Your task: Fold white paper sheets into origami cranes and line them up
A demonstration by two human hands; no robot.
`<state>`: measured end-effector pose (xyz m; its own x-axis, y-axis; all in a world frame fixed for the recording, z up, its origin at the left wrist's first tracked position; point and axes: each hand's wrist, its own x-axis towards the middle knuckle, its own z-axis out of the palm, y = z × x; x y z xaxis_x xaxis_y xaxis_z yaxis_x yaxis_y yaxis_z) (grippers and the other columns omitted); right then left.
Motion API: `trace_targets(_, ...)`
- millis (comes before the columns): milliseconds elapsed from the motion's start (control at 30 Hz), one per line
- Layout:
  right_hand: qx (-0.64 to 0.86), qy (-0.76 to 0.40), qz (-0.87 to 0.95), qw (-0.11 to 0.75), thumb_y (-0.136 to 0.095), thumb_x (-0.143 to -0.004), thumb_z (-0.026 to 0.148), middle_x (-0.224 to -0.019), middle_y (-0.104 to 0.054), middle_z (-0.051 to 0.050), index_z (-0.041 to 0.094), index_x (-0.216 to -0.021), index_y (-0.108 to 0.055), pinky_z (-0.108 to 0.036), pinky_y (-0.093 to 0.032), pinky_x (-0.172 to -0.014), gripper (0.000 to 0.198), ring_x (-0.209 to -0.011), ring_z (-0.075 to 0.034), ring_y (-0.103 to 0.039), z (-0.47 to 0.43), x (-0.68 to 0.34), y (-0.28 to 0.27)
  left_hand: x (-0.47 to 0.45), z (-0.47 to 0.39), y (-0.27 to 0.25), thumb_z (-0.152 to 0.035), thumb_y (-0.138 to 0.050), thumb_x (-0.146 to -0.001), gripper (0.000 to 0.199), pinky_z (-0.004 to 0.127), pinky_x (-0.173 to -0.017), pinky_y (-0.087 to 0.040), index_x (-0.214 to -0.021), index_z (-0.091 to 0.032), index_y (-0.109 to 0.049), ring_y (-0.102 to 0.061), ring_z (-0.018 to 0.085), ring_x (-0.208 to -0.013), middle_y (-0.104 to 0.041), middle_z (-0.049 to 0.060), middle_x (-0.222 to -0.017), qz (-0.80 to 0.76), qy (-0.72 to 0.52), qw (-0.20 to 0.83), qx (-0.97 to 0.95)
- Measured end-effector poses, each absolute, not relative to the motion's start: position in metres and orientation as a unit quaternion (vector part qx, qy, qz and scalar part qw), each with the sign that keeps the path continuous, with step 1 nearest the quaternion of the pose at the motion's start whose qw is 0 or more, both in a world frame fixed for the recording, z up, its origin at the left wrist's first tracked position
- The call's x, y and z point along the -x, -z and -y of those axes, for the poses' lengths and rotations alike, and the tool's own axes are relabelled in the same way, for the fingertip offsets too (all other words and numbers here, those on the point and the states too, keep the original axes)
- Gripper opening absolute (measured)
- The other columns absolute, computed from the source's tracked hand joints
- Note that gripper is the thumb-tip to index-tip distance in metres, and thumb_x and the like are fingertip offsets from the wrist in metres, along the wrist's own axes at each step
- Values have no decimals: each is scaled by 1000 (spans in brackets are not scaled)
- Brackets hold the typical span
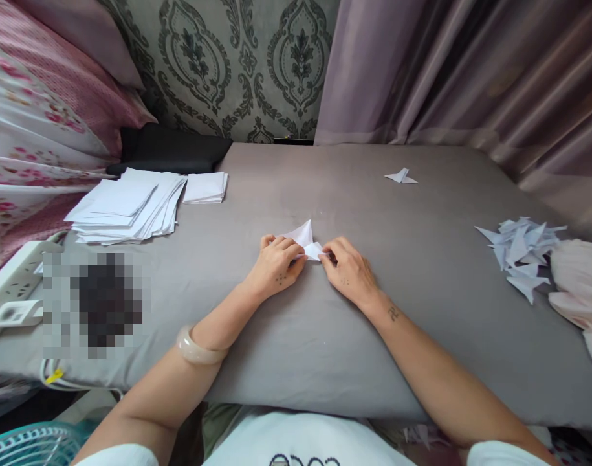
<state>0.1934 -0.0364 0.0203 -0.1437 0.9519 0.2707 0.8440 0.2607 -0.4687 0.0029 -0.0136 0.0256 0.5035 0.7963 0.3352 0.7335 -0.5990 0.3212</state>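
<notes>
A partly folded piece of white paper [303, 234] lies at the middle of the grey-covered table, one pointed flap standing up. My left hand [280, 262] is closed on its left side, thumb and fingers pinching near the lower edge. From the other side, my right hand [349, 268] pinches the right corner between thumb and forefinger. The underside of the paper and some fingertips are hidden. Beyond the hands, at the far right, sits a single folded paper shape [401, 176] with pointed ends.
Stacked white sheets [125, 207] and a smaller paper pile [205, 188] lie at the left. Several folded paper shapes [523, 249] are heaped at the right beside a pale cloth [580, 278]. A white power strip [14, 272] rests along the left edge of the grey tabletop [296, 343].
</notes>
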Motion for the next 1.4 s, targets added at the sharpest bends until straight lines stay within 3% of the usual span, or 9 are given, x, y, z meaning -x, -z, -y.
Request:
trace_targets(133,596,-80,742,296,-51,-87,21,-94,-61,-4,21,-93,-59,-27,-40,-64,10,-76,-15,-58,41,-192,-23,-4,13,-25,-24,-49,-89,16,39,-85,-30,-85,-19,-64,-60,19,-85,-69,4,-87,-455,-231,85,-856)
trace_targets(567,616,-120,731,269,-54,-87,27,-93,-60,-3,22,-86,-61,-27,-40,-59,8,-70,-14,-56,33,-196,-18,-9,11,-21,-33,-52,-90,25,38,-81,-32,-73,-18,-61,-58,18,-78,-66,3,-82,-479,-230,91,-842)
trace_targets(667,598,-122,740,284,-54,-87,20,-95,-61,-4,21,-91,-60,-28,-43,-63,7,-77,-16,-58,32,-196,-17,-11,10,-18,-31,-53,-89,20,38,-80,-32,-75,-18,-60,-57,18,-76,-65,3,-80,-492,-227,79,-836)
trace_targets(833,483,-130,819,282,-41,-91,8,-98,-65,-6,22,-100,-64,-31,-46,-78,28,-94,-19,-56,36,-194,-16,-9,10,-19,-29,-57,-85,11,39,-84,-32,-89,-19,-57,-59,19,-79,-66,3,-83,-490,-249,94,-830)
trace_targets(1000,481,-116,832,251,-40,-91,7,-103,-64,-8,21,-109,-64,-33,-48,-80,33,-94,-20,-54,41,-194,-18,5,10,-23,-14,-53,-75,18,41,-86,-30,-92,-20,-56,-58,19,-83,-66,2,-86,-462,-221,136,-848)
trace_targets(1200,484,-109,828,261,-41,-90,6,-104,-63,-9,21,-112,-65,-35,-49,-82,36,-93,-21,-53,43,-194,-18,11,6,-21,-5,-47,-75,24,42,-90,-29,-87,-21,-60,-56,20,-94,-66,4,-100,-418,-237,88,-873)
trace_targets(1300,484,-104,832,252,-40,-90,7,-105,-63,-9,19,-110,-66,-34,-49,-82,34,-94,-21,-54,44,-193,-18,8,7,-20,-13,-53,-82,24,42,-93,-30,-103,-24,-59,-50,25,-108,-56,9,-122,-433,-271,22,-859)
trace_targets(1400,486,-98,836,235,-40,-92,10,-105,-63,-9,18,-107,-67,-34,-50,-80,32,-95,-21,-54,44,-193,-19,5,8,-19,-29,-60,-85,41,43,-92,-33,-123,-19,-47,-46,29,-114,-48,16,-127,-479,-306,-15,-823)
